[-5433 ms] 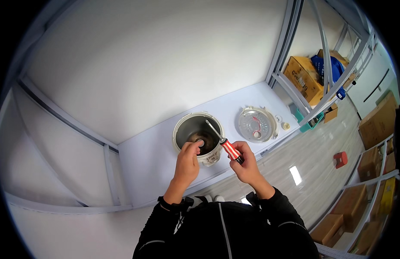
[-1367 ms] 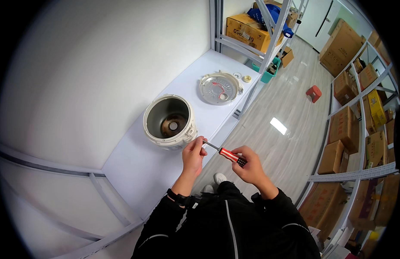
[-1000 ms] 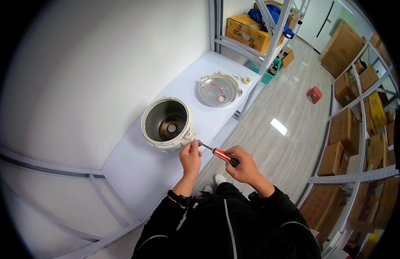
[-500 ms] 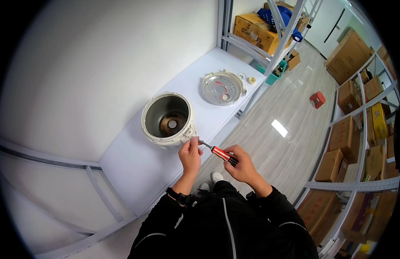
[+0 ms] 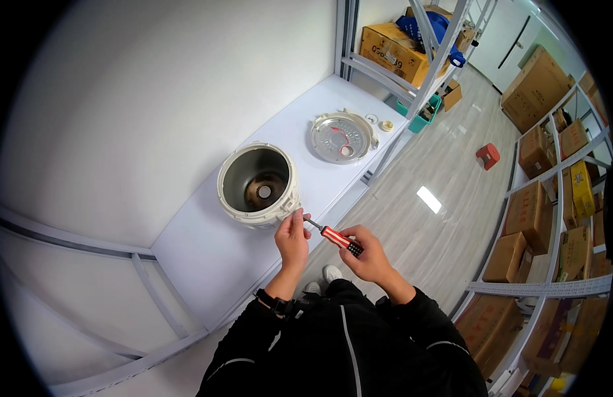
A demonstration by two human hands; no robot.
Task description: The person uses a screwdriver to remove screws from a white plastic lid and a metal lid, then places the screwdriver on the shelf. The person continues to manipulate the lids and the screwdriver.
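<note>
A screwdriver [image 5: 337, 239] with a red, white and dark handle is gripped in my right hand [image 5: 370, 254]. Its shaft points up and left, the tip meeting the fingers of my left hand [image 5: 292, 240]. Those fingers are pinched together at the near right side of a cream rice cooker body [image 5: 290, 206]; whatever they hold is too small to make out. The cooker stands open at the top, its grey inside stained brown around a round centre piece. Farther right on the white table [image 5: 207, 264] lies a round lid [image 5: 327, 135] with a metal underside and a red wire.
Beside the lid are a small cream cap [image 5: 386, 126] and a clear ring [image 5: 371, 119]. A metal rack with a yellow-brown box [image 5: 392, 49] rises at the table's far end. A red stool [image 5: 488, 155] stands on the floor; shelves of cartons [image 5: 527, 208] line the right.
My right hand and the screwdriver handle have shifted slightly left. My left hand stays by the cooker's side, almost unmoved.
</note>
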